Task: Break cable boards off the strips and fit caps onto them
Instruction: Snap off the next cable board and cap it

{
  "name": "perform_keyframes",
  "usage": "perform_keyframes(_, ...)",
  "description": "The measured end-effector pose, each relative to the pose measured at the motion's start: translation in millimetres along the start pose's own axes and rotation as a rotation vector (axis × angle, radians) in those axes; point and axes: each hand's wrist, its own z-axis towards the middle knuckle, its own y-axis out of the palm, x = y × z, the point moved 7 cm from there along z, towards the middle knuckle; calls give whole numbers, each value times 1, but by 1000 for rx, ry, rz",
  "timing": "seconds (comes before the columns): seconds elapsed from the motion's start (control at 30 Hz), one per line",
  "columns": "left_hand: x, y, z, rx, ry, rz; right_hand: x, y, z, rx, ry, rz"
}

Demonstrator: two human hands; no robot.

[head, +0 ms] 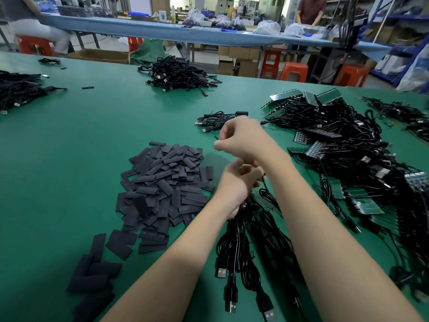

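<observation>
No writing is showing clearly enough to read; faint pale marks are lying on the black caps [162, 182] left of the hands, too blurred to make out.

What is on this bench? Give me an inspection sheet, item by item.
Surface: green table mat, flat.
Job's things: green circuit-board strips with black leads heaped right; flat black caps piled left.
Clutter: few stray caps near front edge.
Grippers: left hand grips bundle of black USB cables; right hand curled, blurred, hold unclear.
Cables: black cable heap far centre.
Surroundings: long blue bench, orange plastic stools behind.
</observation>
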Motion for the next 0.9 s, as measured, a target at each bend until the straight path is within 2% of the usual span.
perform_keyframes(0.13,-9,0,9,-8,-26,-19,32,-29,-35,74,-39,841)
perform_keyframes(0.2,-13,1,13,-7,-45,-75,54,-36,-47,137,-20,1084)
perform_keyframes(0.43,-13,2,12,-79,-85,-192,105,-40,-64,346,66,1271)
perform_keyframes(0.63,-12,7,10,-198,-91,-273,113,-28,-65,314,111,1217)
perform_keyframes(0.9,-15,8,10,-258,-111,-304,114,-31,-68,230,100,1262)
